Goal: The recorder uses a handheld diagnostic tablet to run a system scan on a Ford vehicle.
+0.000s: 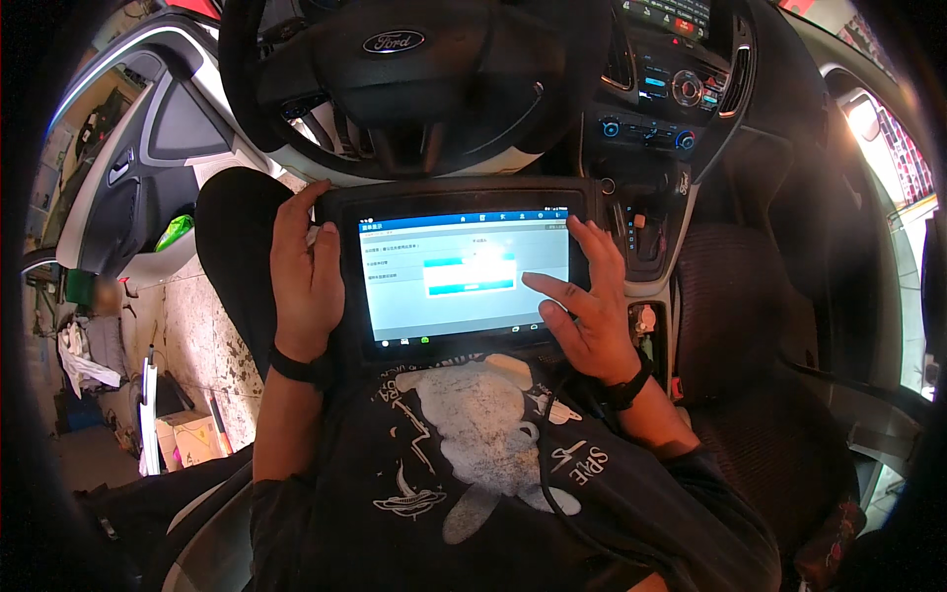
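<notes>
The tablet [404,308], in a thick black case, was in the middle of the scene, propped between the person's dark printed shirt [345,513] on the near side and the steering wheel [395,94] on the far side. Its lit screen showed a pale page with a small blue-and-white box [472,287] near the centre. The left hand [308,281] gripped the left edge of the case, thumb along the front and fingers curled toward the far corner. The right hand [590,311] was over the right edge with its fingers spread and loosely bent, the index finger pointing at the box (whether it touched the glass, I could not tell). Each wrist wore a dark band, and a black cable [546,464] ran down the shirt on the near side.

Far right of the tablet was the gear lever [639,223], with a dark passenger seat [735,326] on the right. On the left, the car door [187,128] was swung out, a bright green item [175,233] in its pocket; a cardboard box [192,439] lay nearer, on the floor.
</notes>
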`<action>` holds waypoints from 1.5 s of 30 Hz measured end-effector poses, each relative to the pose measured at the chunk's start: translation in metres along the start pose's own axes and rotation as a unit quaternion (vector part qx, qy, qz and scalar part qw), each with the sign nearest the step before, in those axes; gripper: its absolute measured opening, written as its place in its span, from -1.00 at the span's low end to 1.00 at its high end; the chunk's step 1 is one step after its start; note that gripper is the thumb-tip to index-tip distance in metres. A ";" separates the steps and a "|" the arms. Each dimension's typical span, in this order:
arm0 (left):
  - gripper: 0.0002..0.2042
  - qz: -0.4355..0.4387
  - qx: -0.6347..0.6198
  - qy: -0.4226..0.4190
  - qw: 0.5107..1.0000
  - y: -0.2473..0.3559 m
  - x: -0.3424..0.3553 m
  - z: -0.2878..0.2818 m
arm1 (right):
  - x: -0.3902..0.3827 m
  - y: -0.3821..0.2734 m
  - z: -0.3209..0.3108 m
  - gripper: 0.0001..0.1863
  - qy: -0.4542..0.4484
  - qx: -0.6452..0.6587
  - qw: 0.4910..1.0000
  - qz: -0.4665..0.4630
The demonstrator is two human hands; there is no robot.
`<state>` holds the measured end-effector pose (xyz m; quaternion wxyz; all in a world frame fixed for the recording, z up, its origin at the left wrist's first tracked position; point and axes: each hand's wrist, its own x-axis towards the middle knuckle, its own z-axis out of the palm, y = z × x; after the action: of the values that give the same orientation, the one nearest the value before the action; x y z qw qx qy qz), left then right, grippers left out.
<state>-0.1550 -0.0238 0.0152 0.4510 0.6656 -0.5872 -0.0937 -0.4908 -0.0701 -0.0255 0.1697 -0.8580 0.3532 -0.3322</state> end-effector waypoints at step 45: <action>-0.52 0.020 0.041 0.005 0.999 -0.001 0.001 0.000 | -0.004 0.004 0.002 -0.63 0.015 0.013 1.000 0.018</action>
<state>-0.1537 -0.0244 0.0147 0.4284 0.6721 -0.6012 -0.0575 -0.4933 -0.0693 -0.0311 0.1810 -0.8442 0.3666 -0.3468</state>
